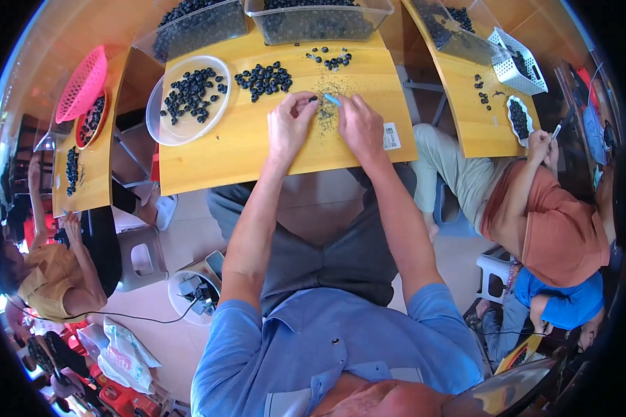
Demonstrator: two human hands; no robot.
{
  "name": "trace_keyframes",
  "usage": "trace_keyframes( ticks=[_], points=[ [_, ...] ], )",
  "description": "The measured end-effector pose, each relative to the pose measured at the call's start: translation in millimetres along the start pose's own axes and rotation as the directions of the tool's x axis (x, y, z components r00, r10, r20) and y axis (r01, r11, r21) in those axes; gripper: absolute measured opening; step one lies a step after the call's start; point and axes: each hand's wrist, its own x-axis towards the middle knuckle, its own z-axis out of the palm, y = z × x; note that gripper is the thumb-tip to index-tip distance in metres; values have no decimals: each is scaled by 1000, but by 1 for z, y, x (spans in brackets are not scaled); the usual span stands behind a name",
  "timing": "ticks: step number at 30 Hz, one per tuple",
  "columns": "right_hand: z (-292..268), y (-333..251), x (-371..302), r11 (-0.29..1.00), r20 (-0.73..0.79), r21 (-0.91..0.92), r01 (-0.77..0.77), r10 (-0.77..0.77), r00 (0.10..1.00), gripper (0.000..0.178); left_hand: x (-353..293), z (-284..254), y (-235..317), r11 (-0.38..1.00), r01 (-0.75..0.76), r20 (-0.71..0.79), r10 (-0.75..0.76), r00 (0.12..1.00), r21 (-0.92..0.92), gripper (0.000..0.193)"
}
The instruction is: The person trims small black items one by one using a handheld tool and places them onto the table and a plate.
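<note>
Over the wooden table (215,167) both my hands work close together. My left hand (289,131) pinches a small black round part (313,99) between thumb and fingertips. My right hand (362,131) is closed around a slim light-blue tool (332,99), its end pointing toward the part. I cannot make out the tool's tip. Fine dark shavings (325,124) lie under and beyond my hands. Left of my left hand sits a loose pile of black round parts (263,80). Several more black parts (332,61) lie farther off.
A round clear tray (156,125) of black parts stands on the left. Clear bins (320,26) filled with them line the far edge. People work at side tables, one in an orange shirt (563,236) at right. A white bucket (181,299) stands on the floor.
</note>
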Motion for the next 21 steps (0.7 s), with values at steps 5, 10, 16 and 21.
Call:
trace_keyframes(
  ticks=[5, 10, 16, 21],
  points=[
    [2, 1, 0, 1000, 11, -4, -11, 12, 1000, 18, -1, 3, -5, 980, 120, 0, -122, 993, -158, 23],
    [3, 2, 1, 1000, 12, 4, -13, 13, 1000, 18, 2, 0, -13, 999, -39, -22, 39, 999, 0, 23],
    [1, -1, 3, 1000, 3, 12, -21, 21, 1000, 18, 2, 1, -12, 993, 40, -28, -43, 999, -109, 26],
    [3, 1, 0, 1000, 7, 11, -21, 21, 1000, 19, 0, 3, -11, 982, 37, -24, -42, 999, -185, 26]
  ],
)
